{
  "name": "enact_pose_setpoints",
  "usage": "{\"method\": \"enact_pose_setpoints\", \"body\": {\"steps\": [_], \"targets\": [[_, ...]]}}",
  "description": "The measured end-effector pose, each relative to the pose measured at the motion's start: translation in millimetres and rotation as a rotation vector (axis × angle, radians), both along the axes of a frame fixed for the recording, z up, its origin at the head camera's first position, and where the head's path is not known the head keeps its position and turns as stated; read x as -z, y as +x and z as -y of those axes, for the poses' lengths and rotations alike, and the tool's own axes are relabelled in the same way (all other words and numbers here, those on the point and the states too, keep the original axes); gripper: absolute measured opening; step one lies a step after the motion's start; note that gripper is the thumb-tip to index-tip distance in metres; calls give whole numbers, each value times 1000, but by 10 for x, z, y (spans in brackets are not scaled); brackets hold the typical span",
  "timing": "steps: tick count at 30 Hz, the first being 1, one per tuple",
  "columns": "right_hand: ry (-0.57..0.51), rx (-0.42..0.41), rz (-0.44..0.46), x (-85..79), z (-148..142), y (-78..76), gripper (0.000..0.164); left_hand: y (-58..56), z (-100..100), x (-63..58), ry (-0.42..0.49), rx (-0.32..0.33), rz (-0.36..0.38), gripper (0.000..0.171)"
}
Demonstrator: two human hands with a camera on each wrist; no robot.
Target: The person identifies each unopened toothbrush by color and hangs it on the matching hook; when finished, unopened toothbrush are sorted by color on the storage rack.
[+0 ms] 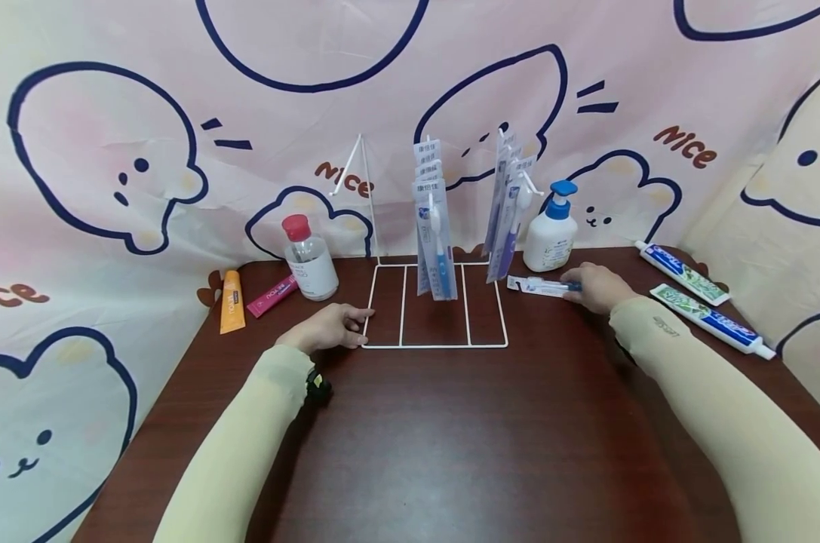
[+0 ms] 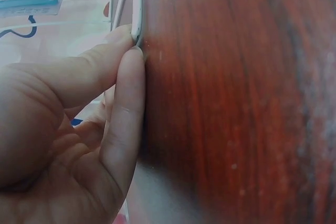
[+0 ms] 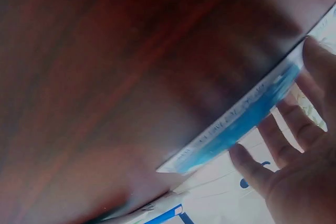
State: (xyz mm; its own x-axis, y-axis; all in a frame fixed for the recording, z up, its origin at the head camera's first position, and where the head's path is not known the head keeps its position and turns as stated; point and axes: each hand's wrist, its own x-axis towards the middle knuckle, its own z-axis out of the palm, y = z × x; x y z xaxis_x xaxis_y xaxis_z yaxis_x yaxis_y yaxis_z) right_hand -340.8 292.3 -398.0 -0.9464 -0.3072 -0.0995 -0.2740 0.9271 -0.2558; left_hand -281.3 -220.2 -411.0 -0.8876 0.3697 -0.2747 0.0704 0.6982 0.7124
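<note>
In the head view a white wire display rack (image 1: 434,347) stands on the table, with packaged toothbrushes (image 1: 440,249) hung on its middle hook and more packaged toothbrushes (image 1: 508,219) on its right hook. The left hook carries nothing. My left hand (image 1: 331,328) pinches the rack's front left corner between thumb and finger, where the white wire (image 2: 137,9) shows in the left wrist view. Right of the rack, my right hand (image 1: 596,288) holds one end of a flat-lying packaged toothbrush (image 1: 538,286). Its blue package (image 3: 252,114) lies along the fingers in the right wrist view.
A red-capped bottle (image 1: 312,264), a pink tube (image 1: 272,296) and an orange tube (image 1: 232,302) are at left. A blue-pump bottle (image 1: 551,234) stands behind the right hand. Two toothpaste tubes (image 1: 681,271) lie at right. A printed cloth (image 1: 281,136) hangs behind the table.
</note>
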Motion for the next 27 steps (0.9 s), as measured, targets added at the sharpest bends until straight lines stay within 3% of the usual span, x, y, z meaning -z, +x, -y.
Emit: {"method": "enact_pose_setpoints", "body": {"steps": [3,9,11,16,21,27], "targets": [[11,10,59,-51,-17,-9,41,-3,-14,-1,2,1,-3,61],[4,117,168,-96,2,34,52,5,-12,29,-17,10,-11,61],[0,140,173,-91,14,64,51,13,-4,40,-21,14,-14,61],[-12,108,166,-101,38,204,36,38,5,42,-12,24,-25,60],[-50,35,113,-226,12,515,32,41,2,14,-10,14,-8,60],[-148,39,18,-525,0,1072,40,25,-12,-28,-11,26,-20,62]]}}
